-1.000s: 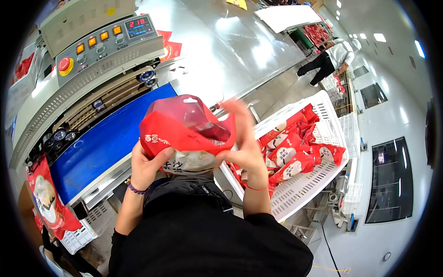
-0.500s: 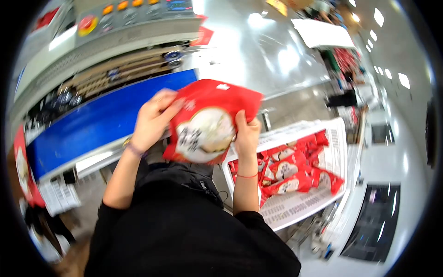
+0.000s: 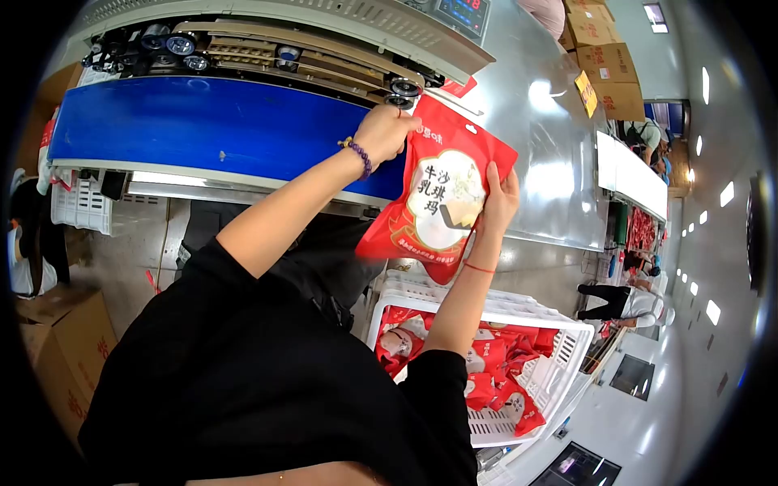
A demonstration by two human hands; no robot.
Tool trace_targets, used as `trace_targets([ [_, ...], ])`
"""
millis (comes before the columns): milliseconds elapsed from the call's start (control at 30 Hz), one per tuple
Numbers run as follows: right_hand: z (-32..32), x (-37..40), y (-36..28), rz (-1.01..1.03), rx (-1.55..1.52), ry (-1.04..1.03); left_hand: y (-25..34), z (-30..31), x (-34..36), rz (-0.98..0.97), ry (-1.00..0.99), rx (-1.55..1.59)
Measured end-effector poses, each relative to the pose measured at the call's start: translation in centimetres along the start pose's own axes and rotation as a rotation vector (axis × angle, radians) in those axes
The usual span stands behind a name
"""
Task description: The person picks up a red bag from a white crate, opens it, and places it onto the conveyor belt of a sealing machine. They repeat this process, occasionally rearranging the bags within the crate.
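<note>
A red snack pouch (image 3: 442,198) with a white oval label and dark lettering is held up between my two hands, tilted, its hang hole at the top. My left hand (image 3: 385,134) pinches its upper left corner beside the sealing machine's rollers. On the other side, my right hand (image 3: 500,197) grips the right edge, thumb on the front. Behind the pouch lies the right end of a blue conveyor belt (image 3: 235,130). Below my right forearm, a white plastic crate (image 3: 559,364) holds several similar red pouches (image 3: 494,356).
The sealing machine (image 3: 308,40) runs along the belt's far side, with a digital display (image 3: 463,14). A metal table (image 3: 551,162) extends to the right. Cardboard boxes stand at the back (image 3: 608,69) and lower left (image 3: 65,348). A person (image 3: 628,304) is at the far right.
The view has swung, showing more of the machine. The pouch has moved towards the sealer's right end and now hangs tilted. Both hands still hold it, the left at its top corner.
</note>
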State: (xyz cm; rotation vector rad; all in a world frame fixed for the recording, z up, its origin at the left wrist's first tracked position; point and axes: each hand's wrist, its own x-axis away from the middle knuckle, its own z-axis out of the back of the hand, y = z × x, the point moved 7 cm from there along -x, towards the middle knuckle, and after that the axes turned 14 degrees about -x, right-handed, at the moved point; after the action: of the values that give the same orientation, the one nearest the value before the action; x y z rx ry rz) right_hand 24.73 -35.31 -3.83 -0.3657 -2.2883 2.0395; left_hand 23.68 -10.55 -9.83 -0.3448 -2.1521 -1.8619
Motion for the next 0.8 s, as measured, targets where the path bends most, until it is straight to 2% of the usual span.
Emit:
trace_targets([
  [33, -0.6, -0.2, 0.2, -0.054, -0.100, 0.007, 0.1, 0.5, -0.2, 0.020, 0.027, 0.064],
  [167, -3.6, -0.6, 0.9, -0.183, -0.002, -0.009, 0.5, 4.4, 0.1, 0.006, 0.122, 0.022],
  [233, -5.3, -0.2, 1.0, -0.182, 0.011, -0.011, 0.5, 6.2, 0.5, -0.016, 0.144, -0.008],
  [367, -6.9, -0.7, 1.7, -0.109, 0.188, 0.016, 1.1, 9.2, 2.4, -0.070, 0.199, -0.164],
  [433, -8.8, -0.5, 1.3, 0.148, 0.540, 0.000, 2.6, 12.6, 5.4, -0.016, 0.256, -0.475],
  [500, -9.8, 0.1, 1.4, 0.215, 0.619, -0.085, 2.9, 16.2, 8.0, -0.297, 0.449, -0.713],
  [567, -10.3, 3.5, -1.4, 0.077, 0.272, -0.163, 5.6, 17.5, 14.1, -0.521, 0.618, -0.731],
  [600, -8.8, 4.9, -2.4, 0.061, 0.327, -0.155, 6.7, 17.4, 16.7, -0.584, 0.627, -0.724],
  [667, -4.5, 9.5, -5.2, -0.068, 0.272, -0.146, 7.8, 15.4, 21.0, -0.792, 0.560, -0.574],
  [700, -1.7, 12.2, -5.8, -0.168, 0.255, -0.122, 7.8, 14.1, 22.3, -0.797, 0.473, -0.530],
  [767, 5.6, 18.1, -6.0, -0.316, 0.402, -0.037, 8.0, 10.4, 24.5, -0.904, 0.165, -0.490],
  [800, 10.7, 21.8, -4.4, -0.496, 0.474, 0.054, 7.8, 8.7, 24.8, -0.967, 0.024, -0.512],
])
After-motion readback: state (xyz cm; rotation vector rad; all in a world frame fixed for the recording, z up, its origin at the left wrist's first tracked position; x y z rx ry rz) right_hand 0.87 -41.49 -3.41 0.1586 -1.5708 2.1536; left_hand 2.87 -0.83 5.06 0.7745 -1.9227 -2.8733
